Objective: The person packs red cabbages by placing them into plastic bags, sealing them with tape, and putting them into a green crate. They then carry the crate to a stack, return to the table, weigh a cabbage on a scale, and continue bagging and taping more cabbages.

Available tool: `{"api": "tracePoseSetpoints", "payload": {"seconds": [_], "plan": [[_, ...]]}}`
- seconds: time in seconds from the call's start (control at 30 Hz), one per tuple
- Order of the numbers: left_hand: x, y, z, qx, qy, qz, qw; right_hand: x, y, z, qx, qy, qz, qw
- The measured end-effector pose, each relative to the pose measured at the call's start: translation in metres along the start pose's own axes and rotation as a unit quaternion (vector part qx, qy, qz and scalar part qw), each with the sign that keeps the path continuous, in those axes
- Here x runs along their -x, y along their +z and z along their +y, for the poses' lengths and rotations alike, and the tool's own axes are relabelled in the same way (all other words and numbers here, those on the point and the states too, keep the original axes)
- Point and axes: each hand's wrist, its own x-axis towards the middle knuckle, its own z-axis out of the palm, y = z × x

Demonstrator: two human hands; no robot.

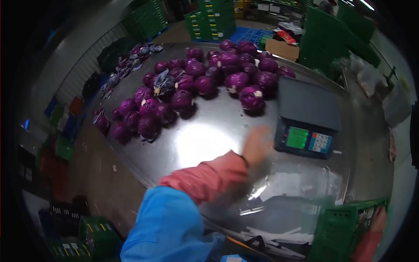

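My left hand (256,146) reaches over the steel table (163,150), beside the front left corner of a digital scale (308,105). It is smeared by motion, so its fingers and anything in them cannot be made out. The arm wears a red cuff and a blue sleeve. At the lower right, a reddish sleeve (371,238) shows by a green crate (334,227); my right hand cannot be made out there. Many red cabbages (205,86) lie in a loose heap across the far side of the table. The nearest cabbage (252,98) sits left of the scale.
Clear plastic sheets or bags (292,185) lie on the near right of the table. Trimmed leaves (126,65) are strewn along its far left. Stacked green crates (211,22) stand behind, beside a blue pallet (248,35) and a cardboard box (281,50).
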Motion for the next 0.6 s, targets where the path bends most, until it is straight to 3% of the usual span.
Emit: {"api": "tracePoseSetpoints", "payload": {"seconds": [0.07, 0.1, 0.2, 0.23, 0.27, 0.33, 0.37, 0.4, 0.47, 0.53, 0.57, 0.6], "plan": [[-0.035, -0.100, -0.105, -0.231, -0.010, 0.114, 0.966, 0.006, -0.045, -0.115, -0.126, -0.101, 0.135, 0.978], [-0.061, -0.159, -0.119, -0.321, -0.001, 0.133, 0.938, 0.010, -0.063, -0.173, -0.176, -0.139, 0.073, 0.972], [-0.098, -0.244, -0.183, -0.427, -0.132, 0.189, 0.875, 0.027, -0.071, -0.341, -0.322, -0.253, -0.029, 0.912], [-0.101, -0.260, -0.188, -0.392, -0.230, 0.118, 0.883, 0.029, -0.059, -0.391, -0.350, -0.311, -0.037, 0.883], [-0.095, -0.264, -0.196, -0.298, -0.298, 0.063, 0.905, 0.032, -0.063, -0.441, -0.395, -0.311, -0.108, 0.858], [-0.063, -0.253, -0.214, -0.386, -0.103, 0.095, 0.912, 0.031, -0.055, -0.528, -0.422, -0.297, -0.214, 0.830], [-0.058, -0.260, -0.188, -0.278, -0.166, 0.080, 0.943, 0.030, -0.036, -0.569, -0.450, -0.304, -0.236, 0.806], [-0.054, -0.268, -0.162, -0.165, -0.227, 0.059, 0.958, 0.028, -0.023, -0.609, -0.522, -0.238, -0.367, 0.732], [-0.044, -0.264, -0.186, -0.022, -0.232, 0.202, 0.951, 0.027, -0.025, -0.678, -0.597, -0.163, -0.486, 0.617], [-0.039, -0.252, -0.238, -0.113, -0.307, 0.162, 0.931, 0.021, -0.025, -0.732, -0.586, -0.063, -0.574, 0.569], [-0.045, -0.242, -0.227, 0.029, -0.381, 0.100, 0.919, 0.023, -0.031, -0.749, -0.590, -0.012, -0.607, 0.533], [-0.041, -0.227, -0.233, 0.131, -0.339, 0.065, 0.929, 0.027, -0.034, -0.759, -0.593, 0.039, -0.636, 0.493]]}}
